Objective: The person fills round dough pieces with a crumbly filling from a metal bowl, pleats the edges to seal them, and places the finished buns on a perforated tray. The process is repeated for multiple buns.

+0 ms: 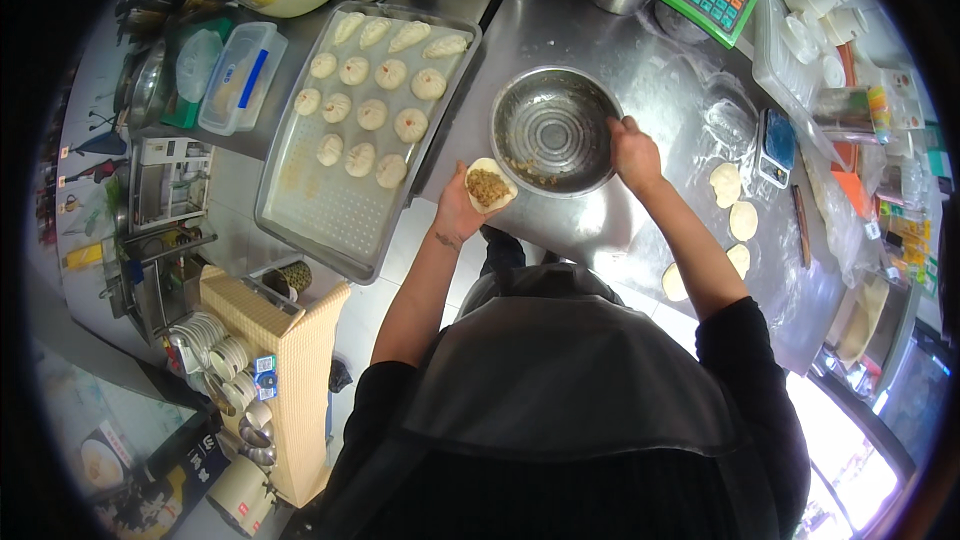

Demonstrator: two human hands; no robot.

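A shiny steel bench (640,75) stands above pale floor (405,252); a beige-sided stand (305,370) sits lower left, white light (850,440) glares lower right.

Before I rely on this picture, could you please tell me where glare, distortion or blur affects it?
Head view, lower right: the bright patch is washed out; head view, centre: the steel table carries pale reflections, while the left hand and right hand look fairly clear; head view, edges: shapes bend toward a black rim.
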